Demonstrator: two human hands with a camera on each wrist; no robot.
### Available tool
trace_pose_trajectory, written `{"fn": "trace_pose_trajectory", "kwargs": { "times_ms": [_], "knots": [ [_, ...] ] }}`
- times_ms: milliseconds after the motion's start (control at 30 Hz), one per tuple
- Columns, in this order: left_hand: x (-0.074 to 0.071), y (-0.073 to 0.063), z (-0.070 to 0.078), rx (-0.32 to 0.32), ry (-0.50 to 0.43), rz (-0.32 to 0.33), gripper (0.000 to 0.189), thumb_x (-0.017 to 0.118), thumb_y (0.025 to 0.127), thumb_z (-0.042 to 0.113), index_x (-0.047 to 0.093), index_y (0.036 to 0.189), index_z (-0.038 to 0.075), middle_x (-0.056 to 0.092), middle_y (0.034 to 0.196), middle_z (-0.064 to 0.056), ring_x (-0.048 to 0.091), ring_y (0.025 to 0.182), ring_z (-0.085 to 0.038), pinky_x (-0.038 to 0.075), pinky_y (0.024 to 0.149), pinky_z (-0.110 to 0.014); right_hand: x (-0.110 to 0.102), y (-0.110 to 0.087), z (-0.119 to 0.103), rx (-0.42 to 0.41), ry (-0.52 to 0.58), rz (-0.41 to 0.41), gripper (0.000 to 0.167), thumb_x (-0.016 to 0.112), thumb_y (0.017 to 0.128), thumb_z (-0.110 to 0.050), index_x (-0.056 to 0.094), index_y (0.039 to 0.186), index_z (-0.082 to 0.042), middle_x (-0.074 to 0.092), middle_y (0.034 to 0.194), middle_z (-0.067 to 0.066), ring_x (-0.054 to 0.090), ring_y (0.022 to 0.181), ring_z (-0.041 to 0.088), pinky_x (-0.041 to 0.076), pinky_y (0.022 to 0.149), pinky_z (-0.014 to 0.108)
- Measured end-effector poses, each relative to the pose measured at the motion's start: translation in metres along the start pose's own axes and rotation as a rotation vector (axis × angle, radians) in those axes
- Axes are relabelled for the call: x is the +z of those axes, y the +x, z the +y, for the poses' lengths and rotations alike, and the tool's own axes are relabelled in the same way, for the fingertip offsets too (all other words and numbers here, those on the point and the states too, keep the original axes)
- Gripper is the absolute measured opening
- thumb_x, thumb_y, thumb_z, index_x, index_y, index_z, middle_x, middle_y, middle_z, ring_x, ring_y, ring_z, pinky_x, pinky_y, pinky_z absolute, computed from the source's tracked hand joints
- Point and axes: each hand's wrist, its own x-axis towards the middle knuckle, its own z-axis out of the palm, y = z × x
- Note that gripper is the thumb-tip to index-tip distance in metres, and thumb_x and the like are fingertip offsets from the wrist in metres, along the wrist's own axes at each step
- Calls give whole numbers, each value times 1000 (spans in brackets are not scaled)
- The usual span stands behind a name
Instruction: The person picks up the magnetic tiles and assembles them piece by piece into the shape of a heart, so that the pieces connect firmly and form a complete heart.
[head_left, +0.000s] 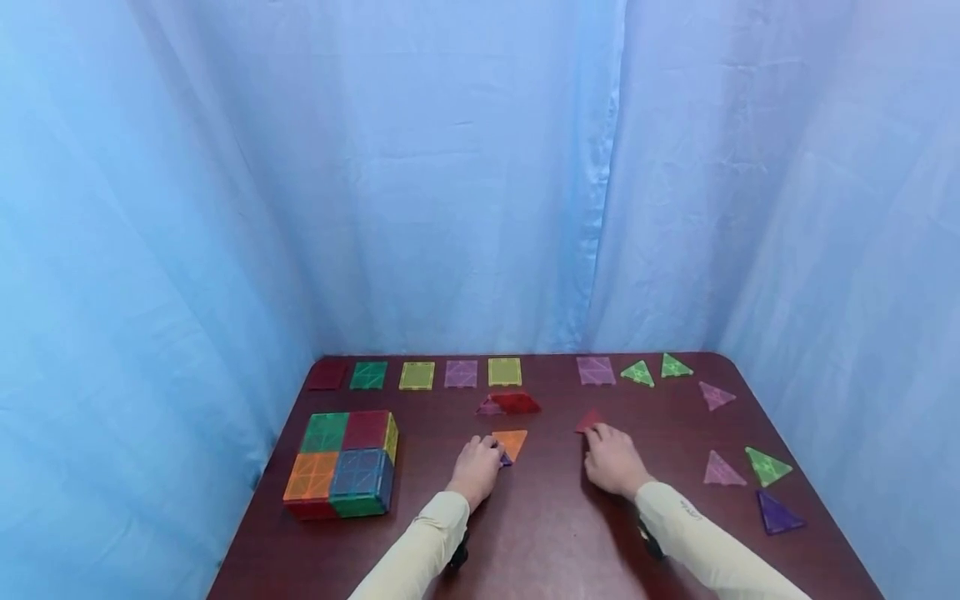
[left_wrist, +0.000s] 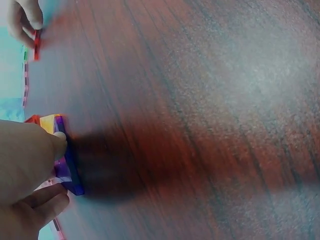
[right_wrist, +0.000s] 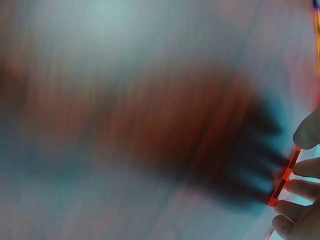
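Note:
My left hand [head_left: 477, 471] pinches a purple triangular magnetic tile [left_wrist: 70, 167] between thumb and fingers. The tile's near edge shows in the left wrist view; the hand covers much of the rest. An orange tile [head_left: 512, 442] adjoins it on the far side. Just beyond lie red tiles [head_left: 517, 403] with a pink triangle [head_left: 489, 407] at their left. To the right, my right hand [head_left: 613, 460] grips a red triangular tile [head_left: 589, 421] by its near edge. In the right wrist view, the thumb and fingers meet that red edge [right_wrist: 284, 181].
A box of coloured square tiles [head_left: 362, 472] stands at the left. Square tiles, including a yellow one [head_left: 505, 372], line the back edge. Green triangles [head_left: 768, 467], pink triangles [head_left: 723, 470] and a purple triangle [head_left: 777, 513] lie at the right. Blue curtains [head_left: 465, 183] hang behind the table.

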Motion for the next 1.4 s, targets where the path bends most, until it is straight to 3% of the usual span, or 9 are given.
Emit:
{"fn": "trace_pose_trajectory", "kwargs": {
  "times_ms": [233, 433, 567, 667, 867, 1000, 1200, 1400],
  "knots": [
    [0, 0, 2, -5, -33, 1, 25, 70, 95, 21, 74, 120, 17, 68, 121, -6, 63, 100, -26, 56, 90, -36, -1, -7, -65, -131, 91, -9, 51, 72, 84, -22, 64, 127, 5, 62, 124, 21, 59, 112, 42, 48, 96, 58],
    [2, -4, -2, 19, -56, 44, 28, 71, 95, 20, 73, 122, 14, 69, 123, -8, 64, 101, -28, 57, 88, -38, 3, -1, -96, -203, 174, -5, 53, 72, 87, -25, 63, 132, 0, 60, 126, 18, 59, 108, 39, 49, 94, 54],
    [4, -3, -10, 28, -132, 37, 30, 69, 96, 20, 73, 125, 15, 67, 129, -9, 63, 110, -29, 55, 94, -40, 4, 10, -97, -111, 177, -6, 56, 76, 87, -29, 61, 134, -1, 60, 124, 18, 59, 105, 37, 50, 90, 51],
    [5, -1, -17, -11, -167, 8, 33, 67, 98, 25, 71, 128, 14, 64, 135, -9, 60, 121, -29, 51, 100, -43, 2, 17, -92, -42, 151, -36, 59, 77, 88, -33, 61, 134, -1, 59, 121, 17, 59, 104, 35, 50, 88, 49],
    [5, 1, -23, -125, -220, -53, 46, 66, 98, 33, 63, 137, 8, 62, 140, -12, 56, 130, -31, 47, 104, -48, -5, 31, -85, 48, 177, -174, 64, 75, 90, -40, 60, 135, 3, 54, 114, 17, 54, 103, 32, 49, 92, 48],
    [7, 0, -23, -138, -253, -74, 48, 67, 97, 35, 63, 137, 8, 64, 140, -11, 56, 132, -31, 46, 106, -48, -5, 34, -85, 54, 205, -245, 62, 75, 91, -40, 62, 132, 5, 52, 111, 15, 52, 100, 30, 48, 91, 48],
    [9, 0, -19, -118, -285, -33, 42, 70, 96, 28, 67, 132, 8, 66, 135, -11, 59, 127, -31, 48, 104, -48, 2, 32, -88, 111, 318, -191, 55, 78, 89, -29, 62, 129, 5, 52, 111, 16, 54, 100, 32, 51, 92, 49],
    [7, -2, -14, -99, -352, 64, 40, 76, 89, 14, 68, 127, 4, 69, 121, -14, 65, 112, -30, 52, 96, -45, 2, 31, -87, 161, 476, -123, 51, 85, 82, -21, 62, 122, 2, 56, 110, 15, 58, 100, 30, 52, 93, 48]
  ]
}}
